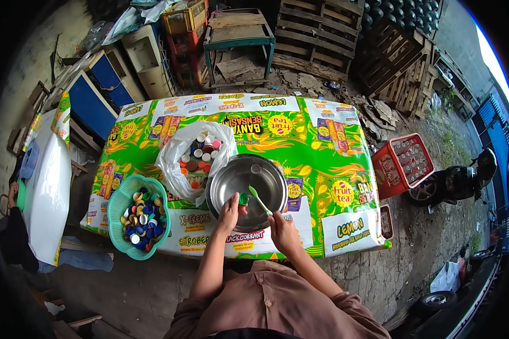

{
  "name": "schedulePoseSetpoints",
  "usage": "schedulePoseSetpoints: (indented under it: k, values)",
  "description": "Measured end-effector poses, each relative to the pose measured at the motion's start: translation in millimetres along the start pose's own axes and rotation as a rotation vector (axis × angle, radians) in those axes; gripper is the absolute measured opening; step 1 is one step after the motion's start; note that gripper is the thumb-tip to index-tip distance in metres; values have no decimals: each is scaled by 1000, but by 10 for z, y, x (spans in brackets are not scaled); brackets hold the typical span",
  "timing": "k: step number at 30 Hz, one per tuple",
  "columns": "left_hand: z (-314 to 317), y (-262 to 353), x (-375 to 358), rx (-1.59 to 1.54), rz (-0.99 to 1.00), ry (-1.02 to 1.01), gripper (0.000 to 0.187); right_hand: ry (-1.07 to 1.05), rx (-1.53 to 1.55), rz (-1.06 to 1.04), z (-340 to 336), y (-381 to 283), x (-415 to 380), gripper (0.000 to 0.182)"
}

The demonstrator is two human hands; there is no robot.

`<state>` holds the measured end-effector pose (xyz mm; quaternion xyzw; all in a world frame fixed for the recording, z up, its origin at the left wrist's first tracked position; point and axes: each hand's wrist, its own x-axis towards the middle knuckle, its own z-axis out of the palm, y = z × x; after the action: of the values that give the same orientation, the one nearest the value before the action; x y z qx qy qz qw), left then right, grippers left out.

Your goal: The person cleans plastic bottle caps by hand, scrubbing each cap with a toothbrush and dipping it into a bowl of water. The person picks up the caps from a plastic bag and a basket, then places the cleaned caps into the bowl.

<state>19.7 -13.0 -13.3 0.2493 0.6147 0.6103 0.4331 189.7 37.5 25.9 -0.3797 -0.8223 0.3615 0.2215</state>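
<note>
My left hand (229, 213) pinches a green bottle cap (243, 199) over the near part of a steel bowl (230, 176). In my right hand (284, 230) is a green-and-white toothbrush (258, 199), its head pointing up and left, close beside the cap. A pale round cap (255, 168) lies at the far side of the bowl. Left of the bowl, an opened white plastic bag (172, 152) holds red, white, brown and pink caps (201, 152). Nearer me on the left stands a mint-green basket (120, 195) with blue, gold and white caps (144, 219) in it.
A printed green-and-white sheet (328, 175) covers the table. Right of it stands a red crate of bottles (404, 161), with a motorbike (458, 178) beyond. Wooden pallets (319, 34) and a small table (237, 34) are behind. Another person's arm (20, 226) shows at far left.
</note>
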Motion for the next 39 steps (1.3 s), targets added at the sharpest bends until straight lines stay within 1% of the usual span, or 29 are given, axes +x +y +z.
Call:
schedulePoseSetpoints:
  k: [1,3,4,7,8,10,11,12,13,14,15,16,18,19,20,21,22,24,25,26,28,30,32,33,34,36,37,38,39]
  values:
    - [0,-14,16,-48,-27,-38,44,6,-1,1,-7,-18,-12,18]
    - [42,41,-2,-190,-84,-96,47,-66,-17,-79,-5,-37,-60,18]
    - [51,52,-4,-190,-84,-96,47,-66,-17,-79,-13,-19,-51,18]
    - [82,121,-23,-442,-116,-195,44,-6,70,60,-73,26,20,17]
    - [101,162,-42,-441,-116,-194,44,-6,71,60,-75,-1,-1,17]
    - [135,221,-62,-572,-146,-157,42,-56,20,-96,-63,-43,-68,16]
    - [126,208,-45,-570,-144,-160,42,-57,19,-60,-33,13,-55,16]
    - [111,187,-31,-548,-121,-207,41,-55,19,-62,-64,4,-17,16]
    - [103,167,-28,-527,-99,-253,40,-31,100,27,-111,-21,38,16]
    - [95,158,-17,-523,-95,-255,40,-5,184,116,-149,-56,75,16]
    - [98,166,-9,-531,-85,-245,40,-10,187,82,-180,-93,67,17]
    - [102,163,-14,-540,-78,-235,39,-34,148,1,-167,-116,20,17]
    - [90,135,6,-581,-56,-267,39,-108,103,-43,-71,-79,-35,18]
    - [115,203,-14,-545,-88,-235,39,-87,18,15,-83,-44,9,18]
    - [139,236,-24,-514,-119,-199,38,-42,40,-26,-56,56,54,17]
    - [127,212,-12,-615,-86,-288,38,-14,79,13,-84,35,103,16]
    - [124,179,-23,-617,-89,-281,38,11,122,58,-96,-5,117,16]
    - [136,170,-28,-668,-68,-266,38,-40,13,-59,-143,-150,38,18]
    - [123,190,-20,-645,-89,-267,38,-105,28,-73,-94,-110,4,18]
    - [125,203,-7,-644,-83,-267,38,-103,28,-78,-75,-60,60,18]
    - [137,193,-22,-519,-67,-242,39,19,192,32,-121,-13,181,17]
    - [92,153,26,-551,-50,-270,39,-6,178,26,-185,-81,189,15]
    - [78,127,43,-527,12,-167,36,-143,63,-42,-155,-125,79,17]
    - [69,157,62,-458,73,-173,32,-123,123,-42,-133,-91,108,17]
    - [87,184,33,-312,93,-135,27,-115,136,-30,-152,-50,160,18]
    - [115,203,15,-333,171,-95,25,-29,244,70,-223,-99,236,18]
    - [112,225,-26,-335,159,-85,25,-38,190,40,-250,-138,222,19]
    - [113,270,-41,-272,219,-84,24,-46,190,48,-212,-97,174,19]
    - [127,343,5,-207,294,-92,25,-89,181,3,-176,-52,177,19]
